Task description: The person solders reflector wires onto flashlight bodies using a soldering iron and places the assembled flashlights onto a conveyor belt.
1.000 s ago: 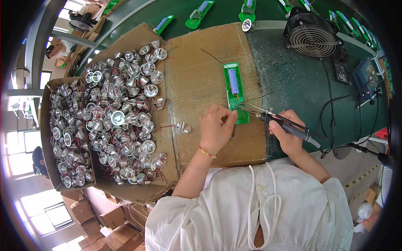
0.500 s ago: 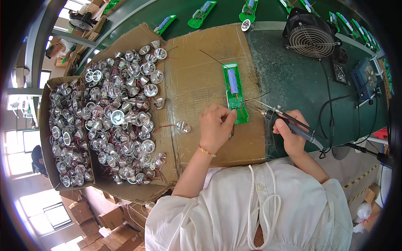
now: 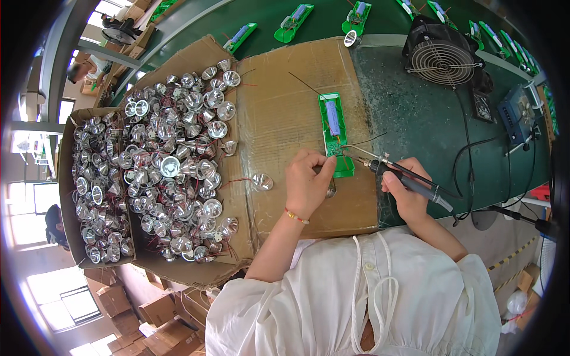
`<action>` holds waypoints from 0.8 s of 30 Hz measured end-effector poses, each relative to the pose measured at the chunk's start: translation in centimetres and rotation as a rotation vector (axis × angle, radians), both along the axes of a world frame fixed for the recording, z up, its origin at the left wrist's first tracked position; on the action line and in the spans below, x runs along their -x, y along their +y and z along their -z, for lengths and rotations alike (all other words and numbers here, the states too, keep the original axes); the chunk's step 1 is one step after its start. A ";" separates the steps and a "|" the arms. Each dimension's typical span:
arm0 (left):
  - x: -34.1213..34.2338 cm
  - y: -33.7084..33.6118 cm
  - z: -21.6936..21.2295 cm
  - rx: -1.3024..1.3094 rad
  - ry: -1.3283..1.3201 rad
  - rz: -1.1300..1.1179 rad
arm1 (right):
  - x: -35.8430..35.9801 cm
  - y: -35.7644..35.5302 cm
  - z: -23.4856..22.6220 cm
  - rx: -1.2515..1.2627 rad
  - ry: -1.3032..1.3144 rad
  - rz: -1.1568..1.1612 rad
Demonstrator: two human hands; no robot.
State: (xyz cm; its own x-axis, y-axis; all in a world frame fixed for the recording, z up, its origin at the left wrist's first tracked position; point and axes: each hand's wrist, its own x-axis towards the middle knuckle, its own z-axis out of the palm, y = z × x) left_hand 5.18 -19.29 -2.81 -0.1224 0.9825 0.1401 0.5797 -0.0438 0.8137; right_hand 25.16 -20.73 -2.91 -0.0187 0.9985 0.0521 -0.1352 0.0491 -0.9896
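A green plastic housing (image 3: 344, 169) lies on the cardboard sheet in front of me, with a blue cylindrical battery (image 3: 332, 118) and a small green circuit board (image 3: 335, 148) in it. My left hand (image 3: 309, 183) is closed in a pinch at the housing's lower left edge. A silver lamp reflector (image 3: 331, 191) shows partly from under its fingers; the rest is hidden. My right hand (image 3: 406, 191) grips a soldering iron (image 3: 409, 183) with a thin curved metal tube (image 3: 365, 151) along it. The iron's tip and the tube's end are at the board, contact too small to tell.
Left stands a cardboard box (image 3: 178, 274) heaped with silver reflectors; one loose reflector (image 3: 262, 181) lies on the cardboard sheet (image 3: 285, 113). A black fan (image 3: 442, 59) and a blue soldering station (image 3: 516, 113) stand right. Several green housings (image 3: 294, 22) line the far side.
My right hand has brought the soldering iron slightly left, its tip closer to the board. My left hand keeps its pinch beside the housing. The whole view has shifted slightly.
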 end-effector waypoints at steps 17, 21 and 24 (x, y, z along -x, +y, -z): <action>0.6 0.4 0.6 0.169 -0.039 0.000 | 0.6 0.3 0.1 0.035 -0.080 -0.015; 0.7 0.4 0.7 0.179 -0.027 0.014 | 0.3 0.1 -0.6 -0.036 -0.017 0.059; 0.6 0.4 0.5 0.177 -0.081 -0.022 | -0.5 0.2 -0.5 -0.082 -0.064 0.076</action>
State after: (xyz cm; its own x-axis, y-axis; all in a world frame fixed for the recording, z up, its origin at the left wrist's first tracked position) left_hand 4.60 -18.84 -3.26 -0.1476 0.9880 -0.0461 0.5108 0.1160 0.8518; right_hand 25.67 -20.51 -2.43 0.0509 0.9896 0.1345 -0.0646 0.1377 -0.9884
